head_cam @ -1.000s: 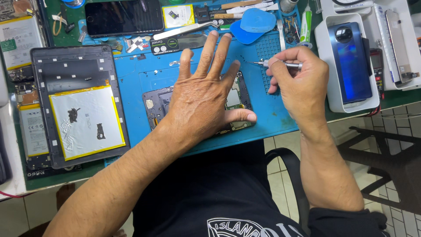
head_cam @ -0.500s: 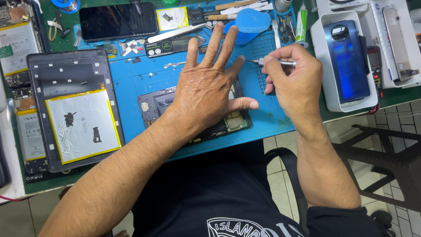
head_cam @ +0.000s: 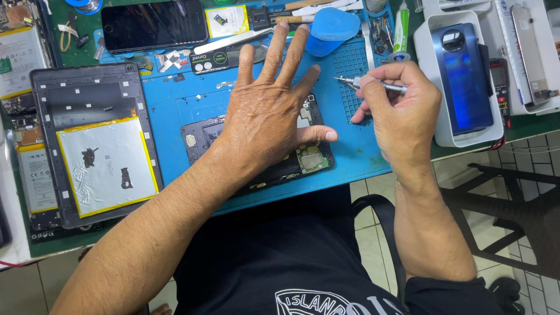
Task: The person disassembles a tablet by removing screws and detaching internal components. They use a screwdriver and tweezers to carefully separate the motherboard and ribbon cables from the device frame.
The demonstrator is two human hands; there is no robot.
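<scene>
Two hands busy: left hand [head_cam: 269, 111] splayed flat on opened phone [head_cam: 291, 154] (board exposed), right hand [head_cam: 402, 111] pinching screwdriver [head_cam: 373, 84]; reassembly outstanding.

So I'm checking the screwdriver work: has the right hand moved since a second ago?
No. The right hand stays by the blue mat's right edge, holding the screwdriver.

Two hands are counted: the left hand [head_cam: 265, 116] and the right hand [head_cam: 402, 114]. One screwdriver [head_cam: 373, 84] is seen. One opened phone [head_cam: 262, 154] is counted on one blue mat [head_cam: 175, 111]. One opened tablet [head_cam: 93, 146] with one silver battery [head_cam: 105, 166] is seen. One dark-screened phone [head_cam: 153, 24], one blue phone [head_cam: 464, 79] in one white tray [head_cam: 429, 35], and one tweezers [head_cam: 233, 41] are counted.
</scene>
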